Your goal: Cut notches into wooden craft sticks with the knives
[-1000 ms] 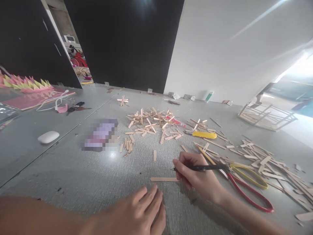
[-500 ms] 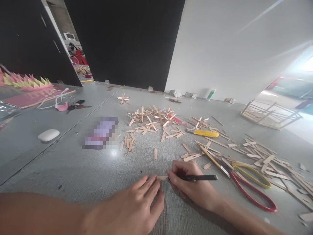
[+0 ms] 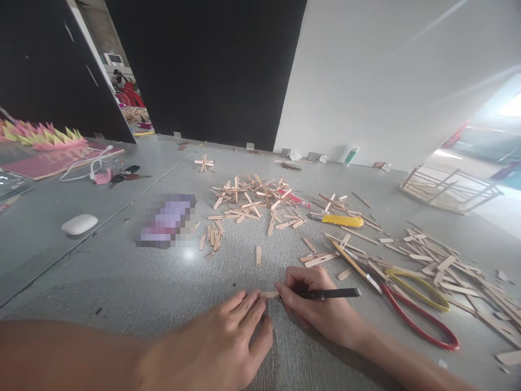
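My left hand lies palm down on the grey surface, its fingertips pressing on a small flat wooden stick. Most of that stick is under the fingers; a short pale end shows. In my right hand is a slim black pen-shaped tool, gripped between thumb and fingers beside the stick's right end. The tool's tip is hidden by the fingers. Just beyond both hands lies a single loose wooden piece.
Cut sticks are heaped ahead, more at right. Nearby are a yellow cutter, a red-and-yellow-handled tool and a stick frame. A blurred rectangular object and white case are at left.
The view has shifted very slightly. Both hands keep nearly the same place, with the stick and the black tool still held.
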A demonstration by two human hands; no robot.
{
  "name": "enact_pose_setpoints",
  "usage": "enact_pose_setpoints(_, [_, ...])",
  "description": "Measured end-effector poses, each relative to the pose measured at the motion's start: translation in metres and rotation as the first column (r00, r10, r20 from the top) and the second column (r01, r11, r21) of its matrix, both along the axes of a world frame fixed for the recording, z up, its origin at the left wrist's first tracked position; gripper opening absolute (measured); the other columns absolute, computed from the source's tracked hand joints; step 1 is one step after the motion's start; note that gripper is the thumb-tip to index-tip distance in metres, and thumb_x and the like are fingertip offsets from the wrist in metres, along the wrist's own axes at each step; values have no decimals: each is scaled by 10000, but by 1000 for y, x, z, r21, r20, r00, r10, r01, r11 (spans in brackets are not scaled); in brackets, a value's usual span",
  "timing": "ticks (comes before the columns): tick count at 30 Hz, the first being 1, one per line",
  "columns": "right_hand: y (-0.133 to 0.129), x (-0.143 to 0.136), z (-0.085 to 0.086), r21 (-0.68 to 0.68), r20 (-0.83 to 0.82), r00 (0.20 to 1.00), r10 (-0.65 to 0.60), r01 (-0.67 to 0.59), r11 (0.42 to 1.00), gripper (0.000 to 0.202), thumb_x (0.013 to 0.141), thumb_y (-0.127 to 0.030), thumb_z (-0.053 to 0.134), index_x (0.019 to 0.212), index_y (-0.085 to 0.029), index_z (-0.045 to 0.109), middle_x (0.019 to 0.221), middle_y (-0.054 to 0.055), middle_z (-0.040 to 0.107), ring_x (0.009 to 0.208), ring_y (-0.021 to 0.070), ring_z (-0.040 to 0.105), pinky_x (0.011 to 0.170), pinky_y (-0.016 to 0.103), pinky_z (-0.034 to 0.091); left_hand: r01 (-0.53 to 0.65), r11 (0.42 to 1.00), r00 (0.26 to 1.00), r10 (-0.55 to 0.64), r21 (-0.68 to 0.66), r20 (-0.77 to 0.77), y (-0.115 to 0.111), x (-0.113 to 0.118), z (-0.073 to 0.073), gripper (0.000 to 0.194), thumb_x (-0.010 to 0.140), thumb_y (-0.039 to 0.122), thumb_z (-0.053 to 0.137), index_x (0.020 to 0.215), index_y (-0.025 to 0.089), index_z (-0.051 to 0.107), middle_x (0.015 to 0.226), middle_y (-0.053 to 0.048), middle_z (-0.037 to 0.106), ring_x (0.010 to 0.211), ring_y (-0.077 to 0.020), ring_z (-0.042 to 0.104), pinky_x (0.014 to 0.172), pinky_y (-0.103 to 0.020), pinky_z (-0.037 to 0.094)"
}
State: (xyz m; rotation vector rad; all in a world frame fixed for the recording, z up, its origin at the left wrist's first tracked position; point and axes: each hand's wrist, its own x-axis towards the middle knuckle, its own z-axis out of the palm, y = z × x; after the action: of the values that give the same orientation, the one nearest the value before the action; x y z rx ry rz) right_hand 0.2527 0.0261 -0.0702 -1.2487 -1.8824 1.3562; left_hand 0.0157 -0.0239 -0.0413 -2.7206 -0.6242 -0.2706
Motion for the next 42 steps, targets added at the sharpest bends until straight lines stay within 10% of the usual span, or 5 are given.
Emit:
enact_pose_setpoints(11, [4, 2, -1, -81, -88, 996, -19, 12, 997, 417, 919, -450, 675, 626, -219, 488, 520, -34, 561, 358, 71, 439, 361, 203, 288, -59, 995, 997, 54, 83, 59, -11, 2, -3, 392, 1104, 292, 353, 1154, 141, 712, 1185, -70, 780, 1094, -201, 729, 998, -347, 475])
enact_pose_setpoints(23, [21, 14, 3, -237, -279, 938, -206, 141, 961, 415, 966, -481, 573, 672, -226, 427, 524, -65, 547, 339, 21, 208, 359, 200, 158, -46, 993, 996, 37, 111, 77, -20, -1, -3, 330, 1049, 119, 403, 1111, 151, 726, 1129, -44, 797, 1048, -196, 735, 950, -356, 482])
enact_pose_setpoints(32, [2, 6, -4, -85, -102, 994, -35, 27, 996, 370, 897, -390, 718, 651, -210, 509, 529, -35, 573, 365, 68, 449, 359, 191, 299, -79, 996, 996, 78, 41, 34, -4, 0, -14, 365, 1075, 331, 467, 1253, 102, 688, 1297, -99, 729, 1197, -220, 688, 1027, -364, 479])
enact_pose_setpoints(42, [2, 3, -2, -30, -25, 1000, -3, 2, 1000, 364, 939, -389, 656, 667, -224, 478, 549, -45, 563, 370, 72, 467, 363, 193, 329, -36, 998, 998, 38, 45, -40, -1, -2, -3, 378, 1051, 179, 386, 1249, 90, 695, 1321, -121, 714, 1195, -226, 692, 1000, -366, 519])
